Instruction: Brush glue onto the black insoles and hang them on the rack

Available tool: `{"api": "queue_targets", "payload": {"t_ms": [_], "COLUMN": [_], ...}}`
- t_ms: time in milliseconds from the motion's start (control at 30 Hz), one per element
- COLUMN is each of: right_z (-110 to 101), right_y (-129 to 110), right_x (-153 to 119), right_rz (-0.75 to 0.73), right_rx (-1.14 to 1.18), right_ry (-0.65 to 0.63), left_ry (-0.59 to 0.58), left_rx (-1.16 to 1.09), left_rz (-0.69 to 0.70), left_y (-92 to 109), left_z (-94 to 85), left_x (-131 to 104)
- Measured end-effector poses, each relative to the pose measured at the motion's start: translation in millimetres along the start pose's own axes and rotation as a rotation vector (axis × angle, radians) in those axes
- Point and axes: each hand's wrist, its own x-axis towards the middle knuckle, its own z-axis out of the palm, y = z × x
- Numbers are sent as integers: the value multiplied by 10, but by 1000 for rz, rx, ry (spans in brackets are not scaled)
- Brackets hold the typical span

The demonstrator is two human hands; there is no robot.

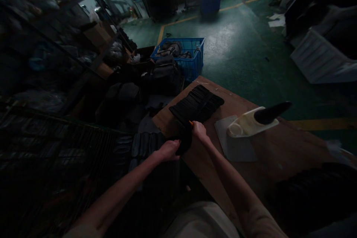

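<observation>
My left hand (pixel 169 150) is closed on the edge of a dark piece of cloth (pixel 184 144) at the near left edge of the wooden table. Just right of it, my right hand (pixel 199 132) is closed around a slim thing with an orange end (pixel 191 123), too small and dark to name. That hand is close against the cloth; whether it also grips it, I cannot tell. Beyond both hands lies a stack of folded black cloth pieces (pixel 196 103), with a dark band across it.
On the wooden table (pixel 267 152), a cream-coloured holder (pixel 242 124) with a black upright part stands on a grey sheet (pixel 237 148). Dark goods lie at the lower right. Past the table is a blue crate (pixel 195 63); a white bin (pixel 323 57) stands right. Loaded shelves fill the left.
</observation>
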Motion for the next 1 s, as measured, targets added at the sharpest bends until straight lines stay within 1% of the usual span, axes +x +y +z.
{"api": "queue_targets", "payload": {"t_ms": [133, 200, 367, 500, 567, 633, 667, 733, 767, 800, 867, 900, 967, 1000], "right_z": [-32, -47, -72, -194, -291, -355, -355, -267, -180, -72, 168, 279, 437, 477], "right_y": [-9, -20, -27, 78, 172, 265, 301, 344, 353, 356, 362, 371, 408, 431], "right_x": [-2, -1, 13, -52, -182, -404, -546, -855, -1002, -1130, -1297, -1329, -1310, -1274], "right_rz": [9, 14, 15, -8, -29, -76, -127, -271, -333, -358, -360, -339, -281, -254], "right_rx": [-10, -12, -14, -26, -35, -36, -35, -47, -76, -121, -229, -282, -371, -398], "right_ry": [-2, -6, -21, -26, 2, 39, 47, 34, 13, -4, -28, -9, 40, 64], "left_ry": [-175, -207, -97, -50, -41, -44, -50, -61, -63, -64, -68, -75, -87, -90], "left_rx": [126, 137, 68, 70, 84, 101, 106, 108, 101, 90, 74, 77, 93, 103], "left_rz": [113, 150, 96, 102, 126, 155, 170, 197, 206, 212, 218, 218, 208, 200], "left_y": [-54, -69, -38, -4, 11, 38, 59, 116, 150, 185, 247, 270, 292, 291], "left_z": [-75, -72, -53, -142, -228, -326, -374, -458, -492, -519, -553, -560, -557, -549], "left_x": [-102, -202, -444, -509, -502, -474, -453, -401, -374, -348, -305, -290, -276, -277]}}
